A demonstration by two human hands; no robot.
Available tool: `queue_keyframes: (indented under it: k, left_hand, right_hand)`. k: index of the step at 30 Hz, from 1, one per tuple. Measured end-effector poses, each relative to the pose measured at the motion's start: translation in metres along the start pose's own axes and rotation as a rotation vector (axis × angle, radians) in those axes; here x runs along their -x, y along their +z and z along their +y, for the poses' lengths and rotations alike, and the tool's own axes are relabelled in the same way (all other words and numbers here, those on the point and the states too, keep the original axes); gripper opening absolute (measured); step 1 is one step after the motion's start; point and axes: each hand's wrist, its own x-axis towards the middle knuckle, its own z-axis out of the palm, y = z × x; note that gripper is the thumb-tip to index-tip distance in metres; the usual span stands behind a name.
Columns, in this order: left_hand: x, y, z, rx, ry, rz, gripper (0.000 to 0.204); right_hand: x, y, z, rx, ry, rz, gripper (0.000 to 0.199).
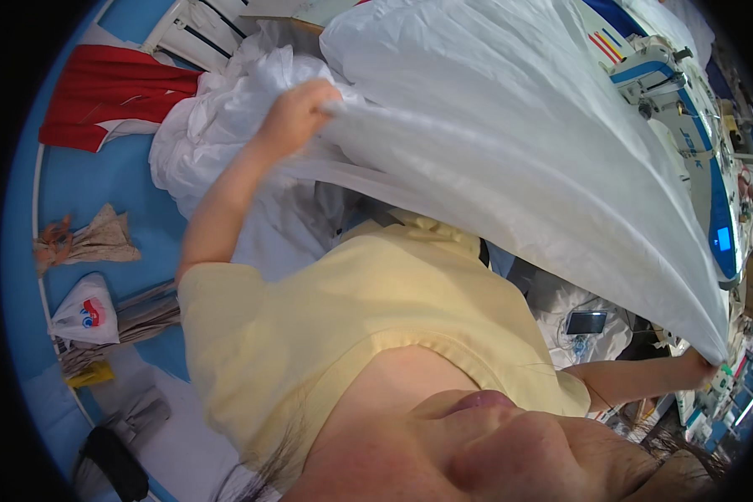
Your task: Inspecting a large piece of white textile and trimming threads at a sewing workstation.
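Note:
A large sheet of thin white fabric (pixel 510 176) hangs stretched between my hands, billowing across the upper middle and right. My left hand (pixel 299 115) is raised at the upper middle, its fingers closed on the fabric's edge. Far out at the lower right, my right hand (pixel 696 368) grips a corner of the same fabric; its fingers are partly hidden. Below and behind my left arm lies a crumpled heap of white fabric (pixel 226 125). Beyond the sheet, on the right, stands a white and blue sewing machine (pixel 686 125).
Red cloth (pixel 117 92) lies on a blue surface (pixel 100 180) at the left. Near it are a beige cloth scrap (pixel 105 238) and a white plastic bag (pixel 86 311). A dark-screened phone-like device (pixel 586 322) rests near my right arm. More equipment crowds the right rim.

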Motion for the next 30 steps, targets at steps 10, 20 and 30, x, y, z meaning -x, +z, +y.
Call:
queue_keyframes:
  k: [10,20,30]
  left_hand:
    - [-0.137,-0.061,0.133,0.257,0.552,0.32,0.007]
    - [-0.024,0.018,-0.019,-0.068,-0.149,-0.172,0.016]
    - [-0.01,-0.135,0.069,-0.282,-0.157,0.48,0.016]
  right_hand:
    - [0.163,0.123,-0.156,-0.701,-0.019,-0.692,0.034]
    - [0.218,0.301,-0.299,-0.31,-0.461,-0.981,0.075]
    - [0.391,0.189,-0.388,-1.362,-1.086,-1.726,0.03]
